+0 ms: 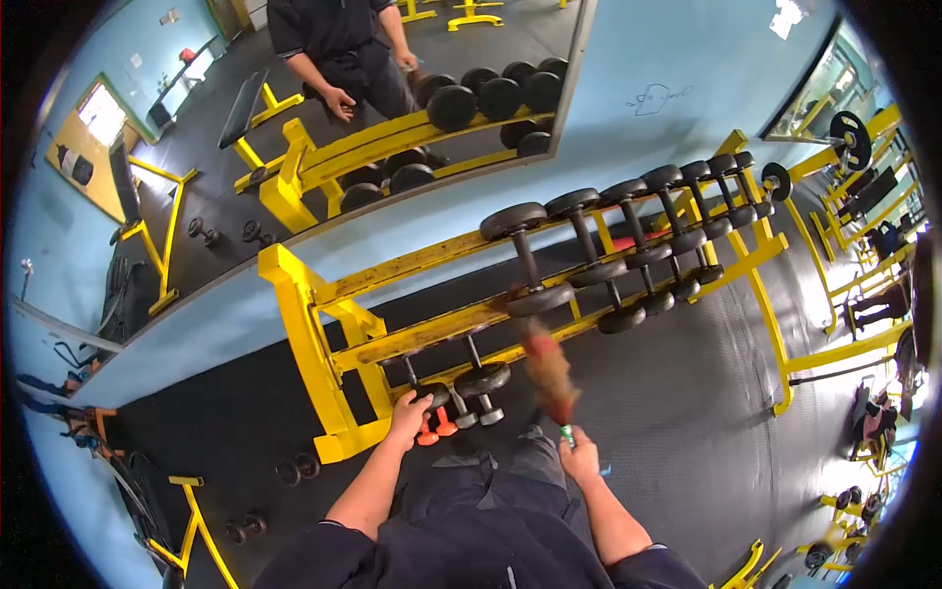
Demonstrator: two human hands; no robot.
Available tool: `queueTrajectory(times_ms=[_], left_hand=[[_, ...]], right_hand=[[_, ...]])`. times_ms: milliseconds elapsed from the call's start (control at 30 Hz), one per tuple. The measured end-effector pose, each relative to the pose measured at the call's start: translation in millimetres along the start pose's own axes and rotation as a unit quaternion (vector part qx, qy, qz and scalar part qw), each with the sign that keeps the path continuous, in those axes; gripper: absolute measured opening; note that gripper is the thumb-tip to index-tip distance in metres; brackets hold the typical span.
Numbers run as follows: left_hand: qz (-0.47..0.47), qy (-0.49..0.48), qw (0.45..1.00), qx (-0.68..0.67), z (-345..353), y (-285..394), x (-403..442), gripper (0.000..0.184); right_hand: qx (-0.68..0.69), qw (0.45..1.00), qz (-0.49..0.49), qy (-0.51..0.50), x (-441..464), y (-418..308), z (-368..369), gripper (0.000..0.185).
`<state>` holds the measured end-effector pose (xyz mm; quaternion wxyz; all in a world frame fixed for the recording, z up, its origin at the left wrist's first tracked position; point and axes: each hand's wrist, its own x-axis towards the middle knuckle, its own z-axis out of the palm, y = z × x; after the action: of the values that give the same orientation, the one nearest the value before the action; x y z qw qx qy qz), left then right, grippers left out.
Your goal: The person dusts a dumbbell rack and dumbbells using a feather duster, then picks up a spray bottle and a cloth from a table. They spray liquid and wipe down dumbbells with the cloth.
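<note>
My right hand (581, 455) is closed around the green-and-white handle of a duster (549, 373). The duster's reddish-brown head is blurred by motion and reaches up to the yellow rail just below a large black dumbbell (528, 257). My left hand (408, 420) has its fingers apart and appears in front of a small black dumbbell (432, 396) on the lower tier; whether it touches is unclear. Beside it lie another black dumbbell (483, 379), grey-ended dumbbells (491, 416) and orange dumbbells (444, 424).
The yellow dumbbell rack (294, 334) crosses in front of me, with several black dumbbells on its right part. A wall mirror (392, 177) hangs behind it. Loose dumbbells (297, 469) lie on the black floor at left. Yellow gym machines (844, 344) stand at right.
</note>
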<state>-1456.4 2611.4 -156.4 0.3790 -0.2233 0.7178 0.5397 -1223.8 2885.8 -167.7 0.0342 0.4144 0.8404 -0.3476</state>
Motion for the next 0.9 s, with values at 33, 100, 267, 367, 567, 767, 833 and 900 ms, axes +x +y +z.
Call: queueTrajectory(times_ms=[33,100,267,367,567,767,833,900], left_hand=[[0.005,-0.018,1.0,0.013,9.3,2.5,-1.5,0.069],[0.004,-0.062,0.998,0.006,27.9,-4.0,6.8,0.069],[0.028,-0.108,0.99,0.084,82.0,30.1,-4.6,0.07],[0.058,-0.11,0.984,0.127,110.3,46.1,-9.6,0.064],[0.049,-0.105,0.986,0.121,176.4,57.9,-11.2,0.061],[0.054,-0.118,0.976,0.174,236.7,76.2,-15.1,0.059],[0.056,-0.12,0.978,0.162,255.9,81.4,-19.0,0.061],[0.058,-0.117,0.978,0.165,272.2,82.5,-18.7,0.061]], right_hand=[[0.018,0.999,-0.037,-0.033,-3.6,-3.5,4.4,0.035],[-0.024,0.99,-0.105,-0.093,-9.3,-13.9,5.5,0.035],[0.014,0.998,-0.045,-0.051,6.9,-2.6,-8.7,0.035],[0.001,0.998,-0.056,-0.043,28.4,26.8,-28.7,0.034],[-0.028,0.991,-0.1,-0.086,65.3,63.3,-83.6,0.035],[0.007,0.998,0.034,-0.047,101.0,109.1,-148.9,0.038],[0.017,0.999,0.002,-0.039,110.8,127.1,-160.5,0.038],[0.007,0.995,-0.048,-0.09,112.9,135.0,-168.9,0.037]])
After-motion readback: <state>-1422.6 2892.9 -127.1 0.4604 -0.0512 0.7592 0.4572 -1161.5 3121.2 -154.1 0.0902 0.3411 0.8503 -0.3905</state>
